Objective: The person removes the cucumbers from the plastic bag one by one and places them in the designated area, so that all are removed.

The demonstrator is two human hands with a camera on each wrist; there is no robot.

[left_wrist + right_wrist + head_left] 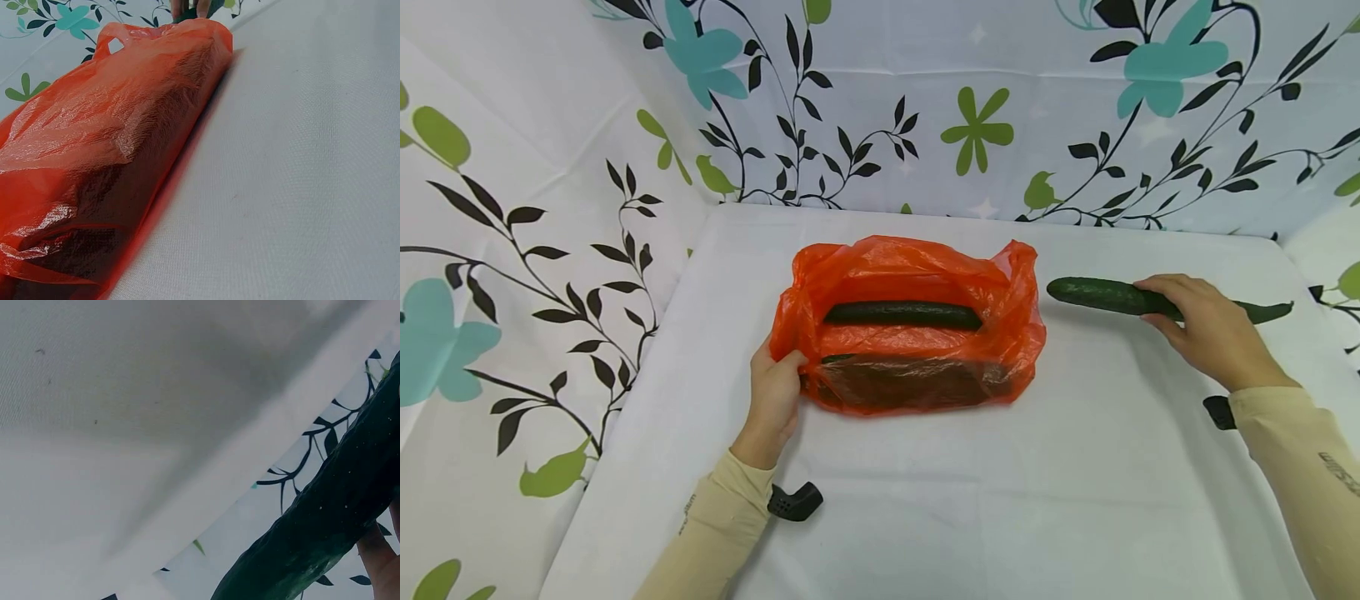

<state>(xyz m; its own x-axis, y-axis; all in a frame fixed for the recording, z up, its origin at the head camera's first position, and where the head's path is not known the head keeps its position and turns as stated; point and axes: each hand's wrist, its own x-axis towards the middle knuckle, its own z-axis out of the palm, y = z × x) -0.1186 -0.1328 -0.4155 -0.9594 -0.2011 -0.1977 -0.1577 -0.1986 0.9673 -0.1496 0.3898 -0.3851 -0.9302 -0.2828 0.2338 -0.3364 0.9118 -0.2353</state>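
Observation:
A thin red plastic bag lies on its side on the white table, its opening spread. One dark green cucumber shows in the opening, and a dark long shape shows through the film along the near side. My left hand grips the bag's left end; in the left wrist view the bag fills the left side. To the right of the bag, my right hand holds another cucumber around its middle. This cucumber is held above the table, its shadow on the cloth.
The white table has a smooth cloth surface. Behind it and on the left hang curtains printed with leaves and flowers. A black wrist device sits by the left cuff, and another by the right.

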